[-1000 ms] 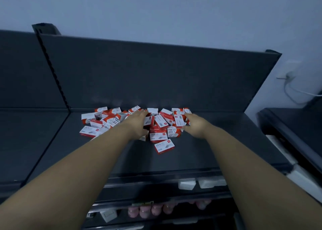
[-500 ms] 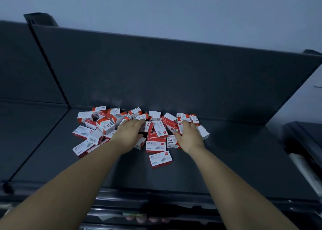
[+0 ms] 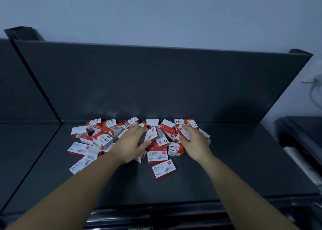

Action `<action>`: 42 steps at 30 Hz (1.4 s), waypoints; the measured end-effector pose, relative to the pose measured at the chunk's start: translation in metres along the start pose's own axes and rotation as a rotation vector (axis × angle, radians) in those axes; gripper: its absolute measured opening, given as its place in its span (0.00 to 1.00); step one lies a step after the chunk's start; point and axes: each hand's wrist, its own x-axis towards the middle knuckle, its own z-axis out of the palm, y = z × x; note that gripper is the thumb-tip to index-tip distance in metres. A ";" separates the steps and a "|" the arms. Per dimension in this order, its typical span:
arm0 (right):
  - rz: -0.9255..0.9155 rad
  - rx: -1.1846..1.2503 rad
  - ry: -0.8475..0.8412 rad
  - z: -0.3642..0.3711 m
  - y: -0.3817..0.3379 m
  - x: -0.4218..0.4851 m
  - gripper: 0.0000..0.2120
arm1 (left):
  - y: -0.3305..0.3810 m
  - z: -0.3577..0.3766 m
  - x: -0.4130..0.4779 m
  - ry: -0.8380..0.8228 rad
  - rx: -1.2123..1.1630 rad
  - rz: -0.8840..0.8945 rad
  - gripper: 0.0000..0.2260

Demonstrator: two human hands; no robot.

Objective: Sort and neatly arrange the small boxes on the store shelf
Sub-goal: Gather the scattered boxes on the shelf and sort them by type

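- Boxes (image 3: 102, 139), red and white, lie in a loose pile on the shelf (image 3: 244, 160), close against the back panel (image 3: 156, 81).
- Left hand (image 3: 130, 142) at pile centre; fingers and thumb grip a tilted box (image 3: 152, 134).
- Right hand (image 3: 196, 141) at the pile's right end; fingers curl round a red-edged box (image 3: 183, 134).
- Lone box (image 3: 163, 169) lies flat in front of the pile, between the forearms, touching neither hand.

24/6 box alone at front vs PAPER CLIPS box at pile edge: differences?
The 24/6 box lies flat in front of the pile; the PAPER CLIPS box touches its neighbours. The 24/6 box looks flatter, the PAPER CLIPS box chunkier. Both are red and white.
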 end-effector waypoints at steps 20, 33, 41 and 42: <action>-0.281 0.373 -0.282 0.011 -0.044 -0.017 0.20 | 0.031 0.004 0.008 -0.046 -0.406 -0.077 0.25; -0.207 0.356 -0.325 0.005 -0.032 -0.008 0.24 | 0.028 -0.005 0.009 -0.079 -0.029 -0.008 0.23; -0.107 0.217 -0.133 -0.007 -0.019 0.023 0.15 | 0.013 -0.019 0.007 -0.079 -0.064 -0.176 0.20; -0.106 0.164 -0.136 -0.006 -0.020 0.026 0.16 | 0.013 -0.020 0.006 -0.103 -0.067 -0.180 0.22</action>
